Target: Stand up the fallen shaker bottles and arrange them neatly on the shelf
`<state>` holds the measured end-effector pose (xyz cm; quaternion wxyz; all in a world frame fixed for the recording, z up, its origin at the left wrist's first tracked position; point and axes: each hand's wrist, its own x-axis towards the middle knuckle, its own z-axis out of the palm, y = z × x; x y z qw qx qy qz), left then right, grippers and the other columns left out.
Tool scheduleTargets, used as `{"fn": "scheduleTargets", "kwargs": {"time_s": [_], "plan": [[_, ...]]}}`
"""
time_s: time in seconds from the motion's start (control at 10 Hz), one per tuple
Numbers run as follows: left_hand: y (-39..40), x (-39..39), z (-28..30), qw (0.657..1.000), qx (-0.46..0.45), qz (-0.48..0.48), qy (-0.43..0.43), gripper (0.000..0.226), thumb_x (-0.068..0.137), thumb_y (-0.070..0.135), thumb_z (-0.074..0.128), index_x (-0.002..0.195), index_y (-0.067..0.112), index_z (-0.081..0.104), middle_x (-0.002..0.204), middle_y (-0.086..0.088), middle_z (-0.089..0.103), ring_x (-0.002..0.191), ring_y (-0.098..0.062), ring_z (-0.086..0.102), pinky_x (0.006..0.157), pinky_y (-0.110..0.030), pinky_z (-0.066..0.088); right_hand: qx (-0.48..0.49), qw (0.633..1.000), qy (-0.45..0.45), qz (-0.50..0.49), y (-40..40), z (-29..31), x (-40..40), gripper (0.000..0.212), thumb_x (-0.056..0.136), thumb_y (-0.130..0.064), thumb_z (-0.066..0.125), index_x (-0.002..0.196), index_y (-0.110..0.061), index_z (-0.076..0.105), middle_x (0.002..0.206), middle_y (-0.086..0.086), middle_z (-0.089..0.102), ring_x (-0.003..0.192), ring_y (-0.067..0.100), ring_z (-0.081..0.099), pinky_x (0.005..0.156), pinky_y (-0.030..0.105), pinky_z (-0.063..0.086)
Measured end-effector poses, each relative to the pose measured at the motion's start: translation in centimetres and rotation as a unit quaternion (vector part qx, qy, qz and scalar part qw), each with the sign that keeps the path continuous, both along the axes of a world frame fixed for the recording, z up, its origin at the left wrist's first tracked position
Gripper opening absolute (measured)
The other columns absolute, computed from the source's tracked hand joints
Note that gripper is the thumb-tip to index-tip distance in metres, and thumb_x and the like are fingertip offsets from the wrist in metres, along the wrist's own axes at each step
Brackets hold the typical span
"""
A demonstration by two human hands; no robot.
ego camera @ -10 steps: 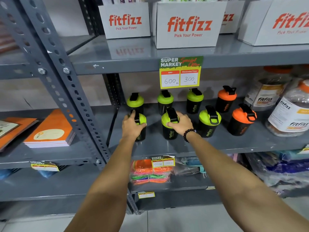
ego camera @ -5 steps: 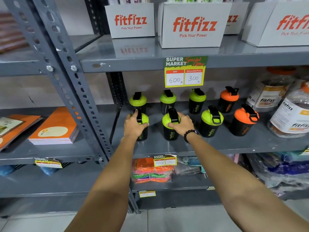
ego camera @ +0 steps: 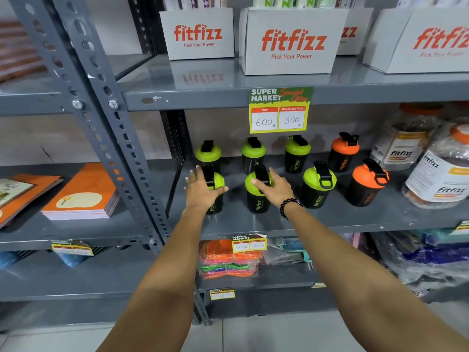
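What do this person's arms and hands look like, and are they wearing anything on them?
Both arms are bare right up to the frame edge, with no sleeves showing. The left hand wears nothing: no glove, ring or watch visible. The right hand is also ungloved, but its wrist carries a bracelet of round dark beads, one bead looking paler than the rest.

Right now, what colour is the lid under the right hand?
Lime green with a black flip cap, seen in the head view.
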<state>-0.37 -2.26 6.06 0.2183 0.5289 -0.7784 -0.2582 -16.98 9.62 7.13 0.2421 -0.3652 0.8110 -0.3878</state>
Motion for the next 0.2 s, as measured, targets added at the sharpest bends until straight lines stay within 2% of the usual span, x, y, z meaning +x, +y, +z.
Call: {"fn": "scheduleTargets", "kwargs": {"time_s": [0.1,0.2], "plan": [[0.8,0.2,0.0,0.998,-0.055,0.005,-0.015,0.100,0.075,0.052,0.068,0.145,0.005,0.015,0.155,-0.019,0.019,0.144,-0.038,0.012,0.118,-0.053,0.016,-0.017,1.000,0.013,-0.013,0.7,0.2,0.1,0.080,0.086,-0.054,0.054,0.149,-0.016,0.021,0.153,0.014,0.029,0.142,0.030,0.027,0.115,0.043,0.026],[2.2,0.1,0.6,0.989,-0.144,0.002,-0.019,0.090,0.083,0.056,0.055,0.144,0.001,0.016,0.154,-0.021,0.021,0.145,-0.036,0.012,0.119,-0.049,0.014,-0.047,0.996,0.065,-0.029,1.9,0.6,0.4,0.073,0.091,-0.048,0.048,0.148,-0.011,0.021,0.155,0.014,0.028,0.142,0.029,0.026,0.114,0.040,0.026]]}}
